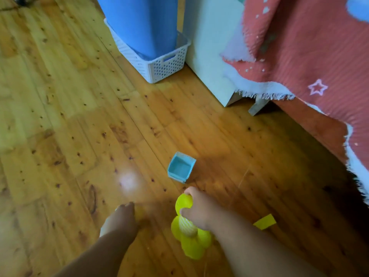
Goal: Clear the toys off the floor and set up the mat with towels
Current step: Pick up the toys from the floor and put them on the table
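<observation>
My right hand (197, 208) grips a bunch of yellow plastic toys (189, 232), one round piece at the fingertips and a flower-like cluster hanging below. My left hand (121, 218) hovers low over the wooden floor with its fingers curled; something pale and yellowish shows at its edges, too blurred to name. A small blue square cup (181, 167) lies tipped on the floor just beyond both hands. A flat yellow piece (264, 221) lies on the floor right of my right forearm. A rolled blue mat (143, 23) stands upright in a white perforated basket (165, 64).
A pale cabinet (211, 52) stands beside the basket at the back. A red blanket with white stars and a fringed edge (311, 56) hangs down on the right. Wooden floorboards (60, 116) stretch to the left.
</observation>
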Available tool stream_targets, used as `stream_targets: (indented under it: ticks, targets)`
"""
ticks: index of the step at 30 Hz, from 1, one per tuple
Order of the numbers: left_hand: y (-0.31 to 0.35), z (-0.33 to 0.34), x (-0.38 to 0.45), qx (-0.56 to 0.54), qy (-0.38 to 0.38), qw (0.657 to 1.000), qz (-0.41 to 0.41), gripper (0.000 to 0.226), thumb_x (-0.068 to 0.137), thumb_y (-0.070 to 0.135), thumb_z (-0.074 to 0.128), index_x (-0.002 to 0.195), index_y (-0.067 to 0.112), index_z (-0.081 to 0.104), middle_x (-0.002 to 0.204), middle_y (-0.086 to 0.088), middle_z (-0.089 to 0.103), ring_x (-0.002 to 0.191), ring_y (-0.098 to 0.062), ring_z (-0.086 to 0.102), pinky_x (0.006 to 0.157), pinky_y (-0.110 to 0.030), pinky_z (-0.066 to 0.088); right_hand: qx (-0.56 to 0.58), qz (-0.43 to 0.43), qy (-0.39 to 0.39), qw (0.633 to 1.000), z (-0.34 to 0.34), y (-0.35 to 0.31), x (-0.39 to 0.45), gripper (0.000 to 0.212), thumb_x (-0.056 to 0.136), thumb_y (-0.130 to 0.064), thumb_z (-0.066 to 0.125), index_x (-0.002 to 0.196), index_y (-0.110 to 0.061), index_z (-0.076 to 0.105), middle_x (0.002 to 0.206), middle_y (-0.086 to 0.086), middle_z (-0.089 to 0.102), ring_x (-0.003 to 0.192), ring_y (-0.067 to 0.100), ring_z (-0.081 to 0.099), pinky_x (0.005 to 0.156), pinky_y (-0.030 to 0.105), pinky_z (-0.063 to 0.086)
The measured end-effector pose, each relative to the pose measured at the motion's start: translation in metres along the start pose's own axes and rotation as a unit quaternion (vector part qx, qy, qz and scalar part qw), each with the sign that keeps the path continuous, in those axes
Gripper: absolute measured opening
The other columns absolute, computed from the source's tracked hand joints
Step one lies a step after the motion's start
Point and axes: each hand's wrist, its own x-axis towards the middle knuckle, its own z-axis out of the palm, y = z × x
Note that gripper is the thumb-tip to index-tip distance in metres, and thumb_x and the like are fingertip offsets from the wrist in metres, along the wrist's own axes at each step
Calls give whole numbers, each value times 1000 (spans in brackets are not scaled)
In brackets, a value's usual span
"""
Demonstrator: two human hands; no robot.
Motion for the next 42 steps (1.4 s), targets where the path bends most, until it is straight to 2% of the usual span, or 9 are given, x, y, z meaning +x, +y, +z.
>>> stream_targets:
  ticks: [5, 11, 16, 20, 23, 27, 33, 36, 42]
  targets:
    - [66, -108, -41, -22, 26, 999, 24, 22, 75, 16, 63, 88, 27, 48, 80, 9, 49, 61, -8, 52, 45, -23, 38, 108, 66, 38, 991, -91, 4, -85, 97, 67, -36, 78, 148, -19, 28, 140, 6, 49, 127, 23, 49, 97, 29, 42]
    - [166, -262, -186, -38, 17, 989, 141, 26, 74, 17, 61, 94, 31, 52, 90, 7, 54, 74, -14, 55, 60, -27, 41, 304, 93, 104, 942, -187, -23, -253, 30, 66, -35, 81, 92, -23, 71, 97, 2, 74, 91, 18, 70, 83, 38, 56]
    - [264, -399, -335, -50, -40, 967, 247, 23, 70, 19, 65, 81, 33, 51, 88, 0, 60, 77, -22, 61, 73, -37, 50, 546, 67, 211, 808, -289, -35, -442, 34, 57, -34, 88, 82, -20, 70, 80, -1, 75, 73, 17, 70, 66, 37, 58]
    - [319, -477, -443, -46, -65, 952, 296, 19, 73, 22, 68, 76, 38, 58, 83, 6, 63, 67, -8, 65, 68, -30, 52, 647, -11, 248, 721, -372, -44, -580, 48, 74, -40, 75, 101, -2, 67, 90, 31, 65, 66, 32, 60, 49, 36, 48]
    - [360, -522, -512, -62, -96, 926, 360, 33, 73, 8, 67, 80, 40, 61, 74, 8, 65, 57, 7, 61, 49, -9, 42, 724, -108, 259, 630, -438, -43, -668, 46, 88, -30, 66, 118, 5, 60, 105, 30, 65, 81, 41, 64, 60, 50, 50]
    - [415, -563, -570, -122, -99, 876, 457, 45, 76, 4, 65, 83, 48, 63, 76, 7, 67, 61, -1, 63, 47, -8, 42, 793, -138, 277, 524, -494, -36, -722, 45, 86, -40, 61, 123, -15, 65, 121, 18, 68, 110, 40, 64, 87, 58, 52]
    - [469, -617, -609, -189, -69, 815, 543, 43, 76, 8, 69, 83, 50, 62, 73, 17, 68, 61, -1, 62, 51, -11, 43, 707, -92, 390, 582, -542, -42, -734, 49, 72, -53, 73, 116, -31, 69, 112, 5, 73, 100, 29, 71, 83, 52, 57]
    - [484, -637, -608, -202, -54, 793, 573, 30, 78, 8, 66, 89, 36, 65, 71, 6, 68, 57, -3, 63, 49, -10, 43, 625, -83, 465, 621, -567, -45, -735, 33, 67, -55, 73, 98, -44, 73, 98, -8, 76, 84, 12, 74, 61, 31, 60]
    - [517, -669, -596, -174, -64, 747, 638, 26, 75, 15, 62, 95, 32, 66, 80, 7, 62, 69, -10, 60, 64, -36, 53, 661, -102, 427, 609, -608, -54, -728, 51, 58, -32, 83, 103, -12, 73, 94, 13, 76, 80, 31, 74, 55, 39, 59]
